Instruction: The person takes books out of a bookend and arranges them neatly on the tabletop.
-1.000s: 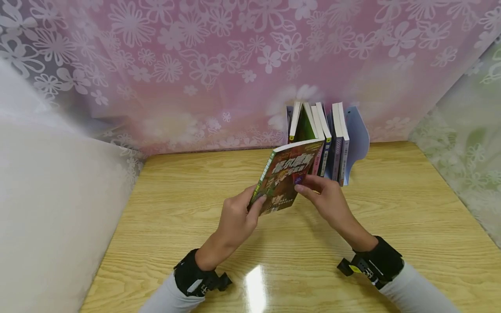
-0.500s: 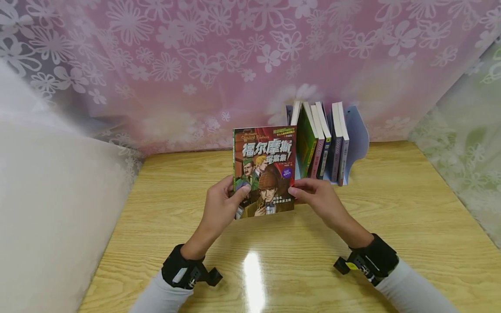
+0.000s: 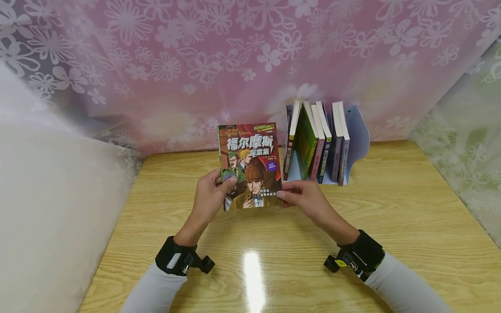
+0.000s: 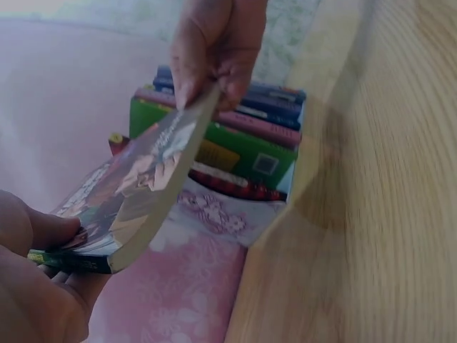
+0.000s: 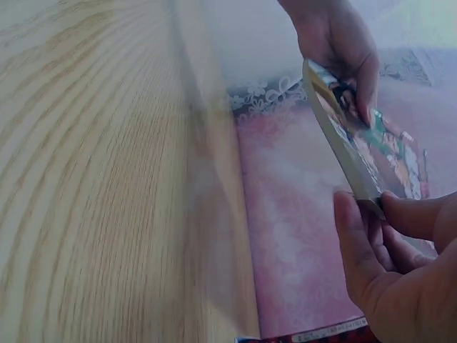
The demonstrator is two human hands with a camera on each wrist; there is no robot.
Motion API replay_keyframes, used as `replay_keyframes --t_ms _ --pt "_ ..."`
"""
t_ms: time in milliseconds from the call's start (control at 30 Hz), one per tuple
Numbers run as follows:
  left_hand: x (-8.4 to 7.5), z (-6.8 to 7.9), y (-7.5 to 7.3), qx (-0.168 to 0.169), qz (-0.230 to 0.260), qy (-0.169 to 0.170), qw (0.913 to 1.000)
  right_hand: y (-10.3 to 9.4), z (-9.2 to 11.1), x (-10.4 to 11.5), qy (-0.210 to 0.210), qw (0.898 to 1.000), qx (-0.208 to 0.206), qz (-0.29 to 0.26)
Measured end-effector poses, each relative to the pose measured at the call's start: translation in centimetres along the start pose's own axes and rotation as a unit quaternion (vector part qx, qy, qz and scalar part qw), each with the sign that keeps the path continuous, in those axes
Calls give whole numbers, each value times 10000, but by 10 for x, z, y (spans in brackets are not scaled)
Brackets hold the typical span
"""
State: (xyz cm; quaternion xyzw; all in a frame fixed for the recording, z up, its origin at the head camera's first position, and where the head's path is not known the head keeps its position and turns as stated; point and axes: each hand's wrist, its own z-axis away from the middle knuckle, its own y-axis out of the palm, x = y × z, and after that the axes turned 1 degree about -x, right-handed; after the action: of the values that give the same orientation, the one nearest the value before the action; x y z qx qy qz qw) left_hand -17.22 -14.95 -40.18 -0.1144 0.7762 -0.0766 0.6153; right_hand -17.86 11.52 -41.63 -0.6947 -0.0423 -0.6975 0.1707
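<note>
A paperback book point(image 3: 250, 167) with an illustrated cover of a man in a deerstalker cap is held up above the table, cover toward the head camera. My left hand point(image 3: 211, 191) grips its left edge, thumb across the cover and fingers behind. At the lower right edge my right hand point(image 3: 305, 198) pinches it between thumb and fingers. The left wrist view shows the paperback's page edge point(image 4: 168, 189) stretched between both hands. Behind and to the right, several upright books point(image 3: 322, 143) stand in a light blue book holder point(image 3: 358, 134); a green one leans open-gapped beside its neighbour.
The wood-grain table point(image 3: 176, 243) runs up to a pink floral curtain point(image 3: 195, 78) at the back. A pale covering point(image 3: 51, 208) borders the left side, and a green-white floral cloth point(image 3: 465, 126) borders the right. Light reflects off the tabletop near the front.
The paperback has moved left, away from the book holder, and turned so its cover faces the head camera. Both hands moved left with it, and the books behind came into fuller view.
</note>
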Motion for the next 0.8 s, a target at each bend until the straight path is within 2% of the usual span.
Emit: replay_keyframes --t_ms 133,367,600,800 --pt "7 -11 -2 -16 -126 -162 9998 5 -3 2 23 9997 -94 -245" --pt "20 -21 -3 -41 -567 -377 9977 5 -10 -1 211 9996 -144 -107" --pt "34 -33 4 -21 -1025 -615 9928 3 -22 -12 402 9986 -266 -198" --pt "42 -40 8 -23 -1380 -611 9885 2 -29 -21 498 9975 -322 -386"
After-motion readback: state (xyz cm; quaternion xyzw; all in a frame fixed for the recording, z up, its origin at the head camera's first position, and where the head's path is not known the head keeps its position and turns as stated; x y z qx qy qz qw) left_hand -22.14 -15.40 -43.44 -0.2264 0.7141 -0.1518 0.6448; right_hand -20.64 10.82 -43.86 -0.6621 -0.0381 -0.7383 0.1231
